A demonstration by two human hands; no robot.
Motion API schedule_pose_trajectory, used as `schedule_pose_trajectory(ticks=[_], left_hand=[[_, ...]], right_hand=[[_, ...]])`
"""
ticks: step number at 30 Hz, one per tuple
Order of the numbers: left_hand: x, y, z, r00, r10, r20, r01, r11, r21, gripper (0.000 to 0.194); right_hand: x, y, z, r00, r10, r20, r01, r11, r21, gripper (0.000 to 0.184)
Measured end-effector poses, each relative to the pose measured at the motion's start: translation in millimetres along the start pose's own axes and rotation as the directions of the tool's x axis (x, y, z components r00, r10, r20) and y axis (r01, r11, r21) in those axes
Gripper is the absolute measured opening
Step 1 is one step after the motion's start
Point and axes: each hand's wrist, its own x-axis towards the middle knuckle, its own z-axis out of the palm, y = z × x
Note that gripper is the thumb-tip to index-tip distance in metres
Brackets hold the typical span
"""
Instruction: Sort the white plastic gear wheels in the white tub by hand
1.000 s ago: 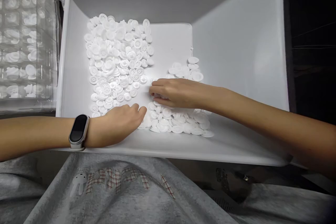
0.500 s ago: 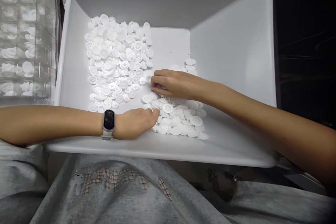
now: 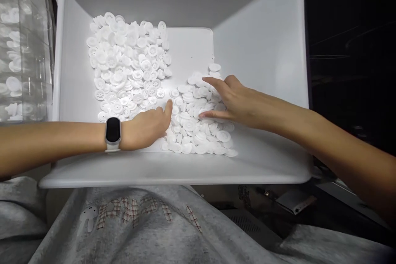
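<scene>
Two heaps of small white plastic discs lie in a white bin (image 3: 260,66); several show spokes like little wheels or gears. The larger heap (image 3: 123,62) covers the bin floor's left side, and the smaller heap (image 3: 194,132) lies at the front right. My left hand (image 3: 150,128) is low at the left edge of the smaller heap, index finger stretched out and apart from the thumb, with nothing visible held. Over the right part of that heap is my right hand (image 3: 235,101), thumb and index finger spread wide. Its other fingers are mostly hidden. A band with a dark screen (image 3: 113,130) circles my left wrist.
Left of the bin, a clear plastic tray (image 3: 18,57) holds more white pieces in its pockets. The bin's tall walls slope up around the heaps. Below the front rim are grey clothing (image 3: 139,231) and a small metallic box-like object (image 3: 297,202).
My right hand has shifted right and opened, its thumb and index finger spreading. My left hand has moved up slightly and stretched its index finger. The view has shifted a little.
</scene>
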Motion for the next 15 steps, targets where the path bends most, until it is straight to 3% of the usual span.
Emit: schedule_pose_trajectory(ticks=[7, 15], left_hand=[[27, 7, 2.5, 0.997, 0.072, -0.031, -0.072, 0.997, -0.012, 0.075], [34, 8, -7.2, 0.993, 0.063, -0.095, -0.065, 0.998, -0.020, 0.075]], right_hand=[[9, -17, 21, 0.991, 0.122, -0.060, -0.127, 0.990, -0.069, 0.073], [33, -20, 7, 0.974, 0.138, -0.181, -0.167, 0.973, -0.161, 0.059]])
